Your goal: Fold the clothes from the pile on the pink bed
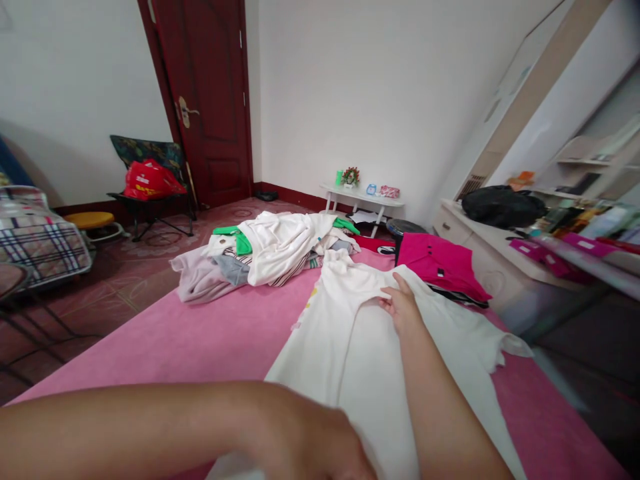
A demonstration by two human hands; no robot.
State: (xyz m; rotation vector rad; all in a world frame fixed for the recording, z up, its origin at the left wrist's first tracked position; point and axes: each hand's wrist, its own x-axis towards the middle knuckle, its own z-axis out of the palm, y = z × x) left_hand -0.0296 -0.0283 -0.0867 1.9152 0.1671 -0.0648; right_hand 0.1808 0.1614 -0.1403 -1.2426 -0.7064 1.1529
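the left hand (310, 440) and right hand (400, 308) are bare, like both rounded, sleeveless forearms.

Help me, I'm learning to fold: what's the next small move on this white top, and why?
Probably slide the right hand outward to flatten the white top: a ridge is bunched at that hand, while the left hand rests at the near end.

Bright, even indoor light, soft shadows — edges bend with wide-angle distortion, right side and near forearm blurred.
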